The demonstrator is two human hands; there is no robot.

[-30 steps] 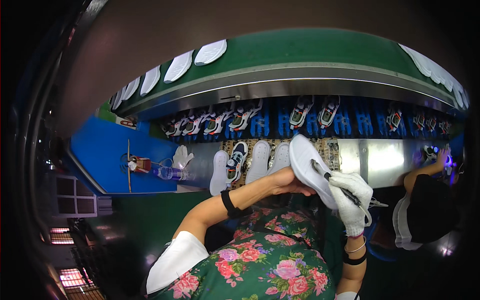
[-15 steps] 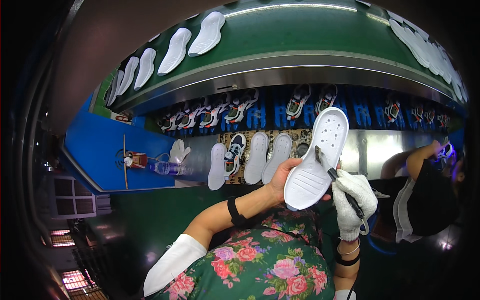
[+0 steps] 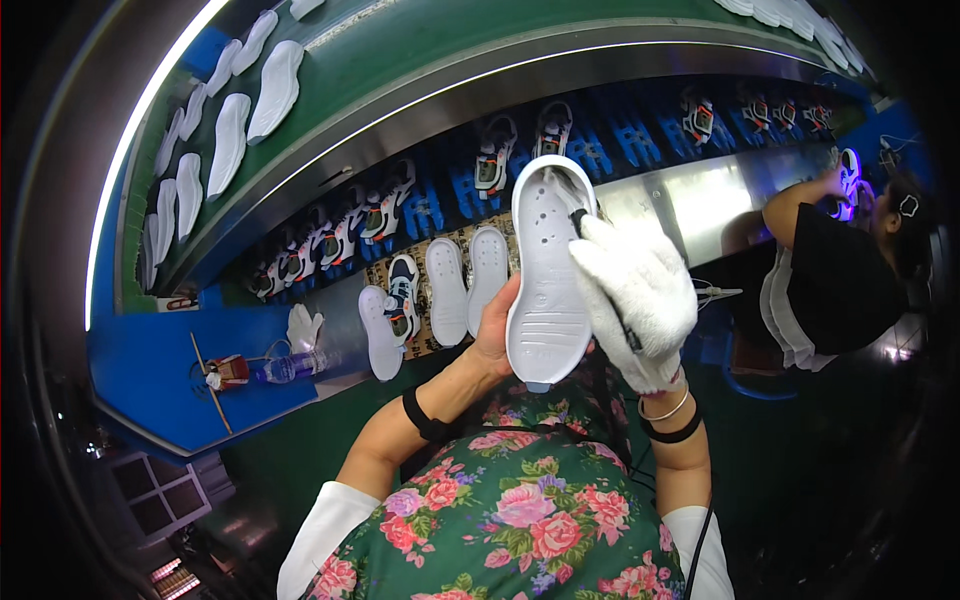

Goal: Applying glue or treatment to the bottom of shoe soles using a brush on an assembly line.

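A white shoe sole (image 3: 545,290) is held up in front of me with its hollowed, holed side facing up. My bare left hand (image 3: 495,325) grips it along its left edge, the fingers partly hidden underneath. My right hand (image 3: 640,290), in a white knit glove, is closed round a brush (image 3: 574,205) with a black handle. The bristles touch the inner surface near the sole's far end, at its right side. Just beyond my left hand, more white soles (image 3: 446,290) lie beside a dark and white sneaker (image 3: 402,300) on the bench.
Shoe uppers (image 3: 385,205) stand in a row on a blue-slatted conveyor. Behind it, a green belt (image 3: 400,70) carries further white soles. A blue table (image 3: 140,370) at left holds a bottle (image 3: 285,368) and a white glove (image 3: 304,328). Another person (image 3: 840,260) works at right.
My right hand has carried the brush from the sole's middle up to its far end. The sole is now more upright, and the whole view has turned and shifted.
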